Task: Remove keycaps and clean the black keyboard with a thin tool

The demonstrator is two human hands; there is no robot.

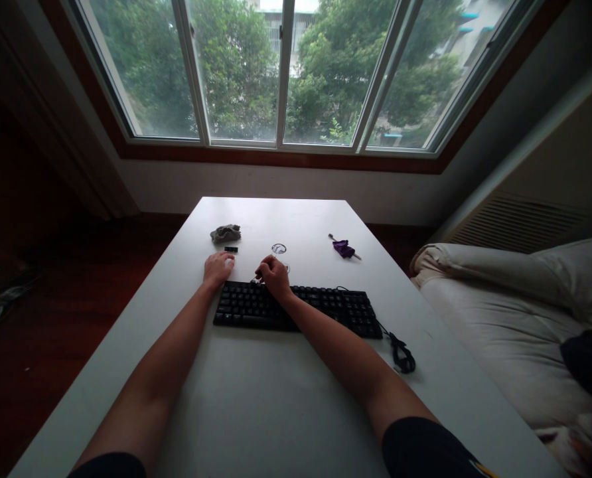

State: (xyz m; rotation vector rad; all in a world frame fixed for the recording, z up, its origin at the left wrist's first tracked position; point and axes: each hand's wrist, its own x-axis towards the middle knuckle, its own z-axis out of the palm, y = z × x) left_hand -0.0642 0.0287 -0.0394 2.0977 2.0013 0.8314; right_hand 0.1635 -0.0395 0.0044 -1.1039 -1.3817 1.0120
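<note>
A black keyboard [336, 307] lies on the white table [256, 385], its keys facing up. My left hand [218, 268] rests on the table by the keyboard's far left corner, fingers loosely apart and holding nothing I can see. Over the far edge of the keys, my right hand [275, 275] is closed in a pinch on a small dark tool with thin wire ends [257, 279]; the fingers hide most of it. Just beyond my left fingers sits a small black piece [231, 249]. Past my right hand is a clear round thing with a dark rim [279, 248].
A crumpled grey cloth [225, 233] lies at the far left of the table. Toward the far right is a purple cloth [344, 249] with a thin brush-like stick. The coiled keyboard cable [402, 355] lies at right. A pale sofa [485, 312] stands beside the table.
</note>
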